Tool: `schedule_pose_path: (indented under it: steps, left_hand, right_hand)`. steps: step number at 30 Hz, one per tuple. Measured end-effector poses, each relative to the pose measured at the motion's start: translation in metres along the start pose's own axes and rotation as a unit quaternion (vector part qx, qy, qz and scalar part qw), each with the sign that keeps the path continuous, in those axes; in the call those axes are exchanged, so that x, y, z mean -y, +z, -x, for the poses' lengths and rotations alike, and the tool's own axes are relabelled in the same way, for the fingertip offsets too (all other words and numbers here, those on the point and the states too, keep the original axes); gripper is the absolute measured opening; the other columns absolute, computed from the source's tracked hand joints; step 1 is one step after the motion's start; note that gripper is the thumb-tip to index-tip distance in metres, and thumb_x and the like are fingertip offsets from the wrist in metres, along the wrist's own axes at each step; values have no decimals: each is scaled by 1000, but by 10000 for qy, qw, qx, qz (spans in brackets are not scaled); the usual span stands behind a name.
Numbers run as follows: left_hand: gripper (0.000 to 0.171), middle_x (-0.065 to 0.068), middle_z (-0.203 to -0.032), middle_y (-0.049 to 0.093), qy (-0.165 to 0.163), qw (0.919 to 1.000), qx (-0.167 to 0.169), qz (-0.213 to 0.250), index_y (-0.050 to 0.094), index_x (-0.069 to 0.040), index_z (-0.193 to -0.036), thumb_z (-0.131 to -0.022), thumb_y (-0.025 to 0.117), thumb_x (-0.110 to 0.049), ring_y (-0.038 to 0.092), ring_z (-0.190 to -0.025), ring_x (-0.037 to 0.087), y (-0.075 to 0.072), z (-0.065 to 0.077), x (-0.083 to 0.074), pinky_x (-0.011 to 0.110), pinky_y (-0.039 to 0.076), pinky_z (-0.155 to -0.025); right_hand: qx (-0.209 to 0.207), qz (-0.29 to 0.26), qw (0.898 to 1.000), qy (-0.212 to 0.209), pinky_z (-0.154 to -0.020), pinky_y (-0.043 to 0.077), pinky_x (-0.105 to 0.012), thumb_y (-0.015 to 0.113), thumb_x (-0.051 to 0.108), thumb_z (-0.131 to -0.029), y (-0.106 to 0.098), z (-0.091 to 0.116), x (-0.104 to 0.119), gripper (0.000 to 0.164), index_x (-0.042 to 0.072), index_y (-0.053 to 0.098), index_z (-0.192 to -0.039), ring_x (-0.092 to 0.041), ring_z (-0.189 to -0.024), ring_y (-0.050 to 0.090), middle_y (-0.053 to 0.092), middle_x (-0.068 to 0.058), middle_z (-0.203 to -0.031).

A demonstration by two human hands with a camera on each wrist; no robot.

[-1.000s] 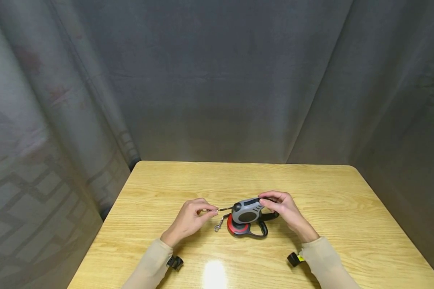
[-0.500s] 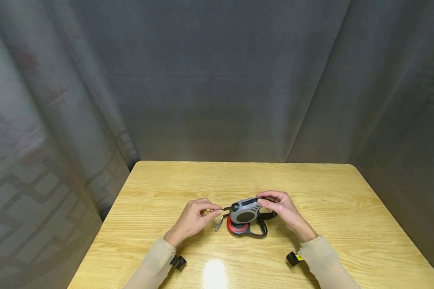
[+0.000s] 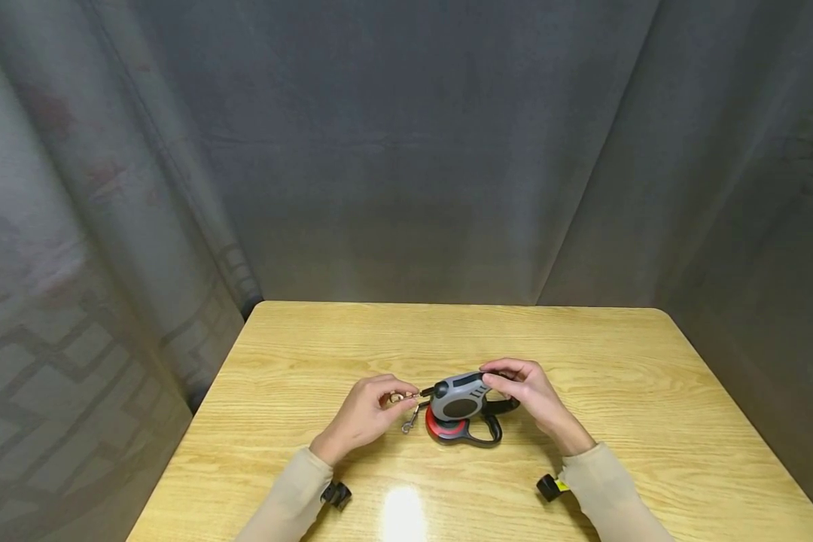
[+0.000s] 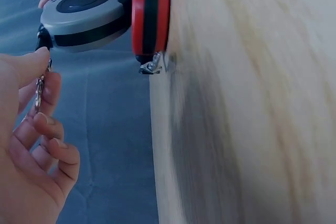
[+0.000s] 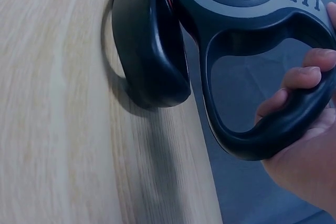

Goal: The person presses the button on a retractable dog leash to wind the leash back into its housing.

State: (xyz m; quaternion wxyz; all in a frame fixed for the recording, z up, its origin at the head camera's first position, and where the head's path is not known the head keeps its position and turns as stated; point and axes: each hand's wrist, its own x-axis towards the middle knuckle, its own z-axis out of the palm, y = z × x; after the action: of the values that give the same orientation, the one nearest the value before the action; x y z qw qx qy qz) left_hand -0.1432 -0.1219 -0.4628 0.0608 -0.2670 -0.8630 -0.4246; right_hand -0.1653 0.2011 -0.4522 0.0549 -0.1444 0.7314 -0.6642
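Note:
A grey-and-black retractable dog leash (image 3: 461,407) is held tilted up over a red-and-black retractable leash (image 3: 439,427) on the table. My right hand (image 3: 534,389) grips the grey leash by its black loop handle (image 5: 286,124), fingers curled through the opening. At the other end, my left hand (image 3: 366,412) pinches the grey leash's metal clip (image 4: 39,90) between thumb and forefinger, close to the strap outlet. The remaining left fingers are loosely bent. The red leash lies flat, its handle (image 3: 485,435) pointing right and its metal clip (image 3: 408,426) out to the left.
The light wood table (image 3: 298,339) spreads around the two leashes. Grey curtains (image 3: 406,150) hang behind it and at both sides. A small black camera sits on each wrist.
My left hand has moved slightly right with the clip, and the strap showing between clip and grey casing is shorter. The right hand has barely shifted; the red leash stays put.

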Motion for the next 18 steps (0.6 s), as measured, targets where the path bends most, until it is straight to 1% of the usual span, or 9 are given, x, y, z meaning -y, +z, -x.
schedule_pose_path:
  steps: [3,5,10,15,18]
  left_hand:
    - [16,-15,-99,76,105,9998,76,-125,81,-24,-114,-98,80,-25,52,-71,-1,0,1,0,20,47,-64]
    - [18,-13,-100,76,118,9998,107,-125,81,-23,-115,-98,79,-23,56,-73,-2,0,2,0,20,49,-65]
    - [20,-12,-98,76,9,9998,187,12,79,-21,-118,-98,80,-21,64,-84,-1,1,2,1,21,55,-69]
    - [24,-10,-100,76,-80,9994,309,137,78,-19,-122,-99,78,-26,66,-88,1,2,2,1,22,57,-73]
    - [28,-9,-103,76,-166,9991,358,172,76,-17,-126,-100,77,-28,67,-91,3,3,1,1,22,58,-75]
  right_hand:
    - [-12,-18,10000,7,-62,42,-26,72,4,-98,1,0,0,28,-16,69,-117,-5,-66,50,67,12,-78]
    - [-13,-33,10000,3,-63,42,-26,72,4,-98,1,0,0,28,-16,69,-117,-6,-66,50,65,11,-77]
    - [-8,-50,10000,-36,-63,41,-25,71,4,-98,3,-1,1,29,-17,68,-117,-7,-65,49,62,10,-75]
    - [10,-62,10000,-47,-62,41,-27,71,4,-98,5,-2,2,30,-18,67,-118,-8,-65,49,62,10,-74]
    - [49,-116,9999,13,-64,42,-27,70,4,-99,6,-2,3,27,-16,69,-117,-9,-65,50,64,9,-75]
